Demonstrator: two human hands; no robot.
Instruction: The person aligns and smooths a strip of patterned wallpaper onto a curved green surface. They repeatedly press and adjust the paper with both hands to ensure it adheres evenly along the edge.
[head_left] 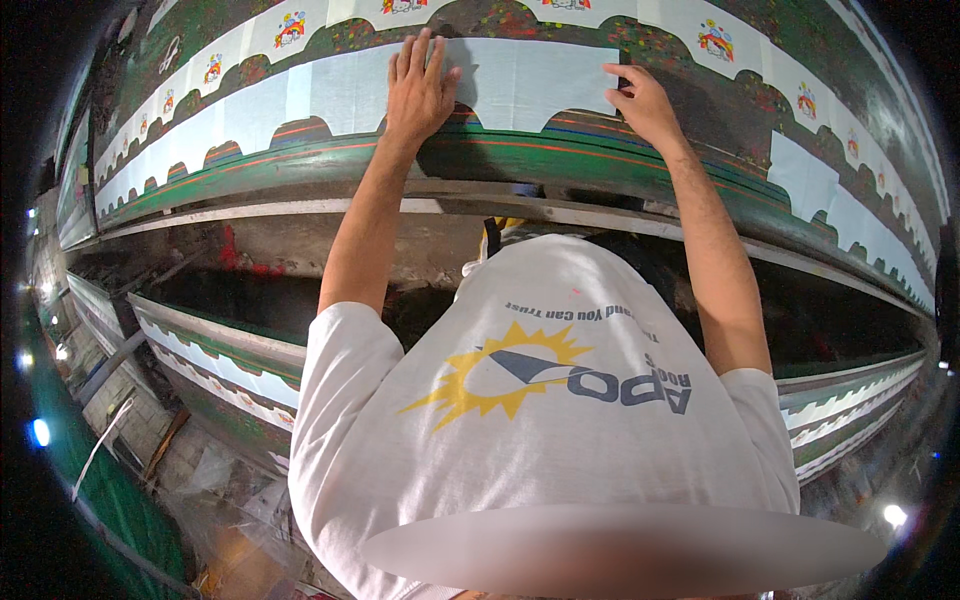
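Observation:
My left hand (420,95) lies palm down with its fingers stretched out on a long pale panel (510,90) with a notched lower edge. My right hand (645,110) has its thumb and fingertips curled on the right end of that panel, gripping the edge. The panel lies on a long green printing table (500,148) with orange lines along its front and coloured specks on its dark top. A separate blank pale piece (800,175) lies to the right. Behind, a row of white pieces (717,40) carries small printed cartoon figures with rainbows.
More long tables with pale pieces stand behind me at lower left (215,360) and lower right (850,395). A rail (520,208) runs along the near table's front. Green netting (105,500) and cluttered floor (230,510) show at lower left.

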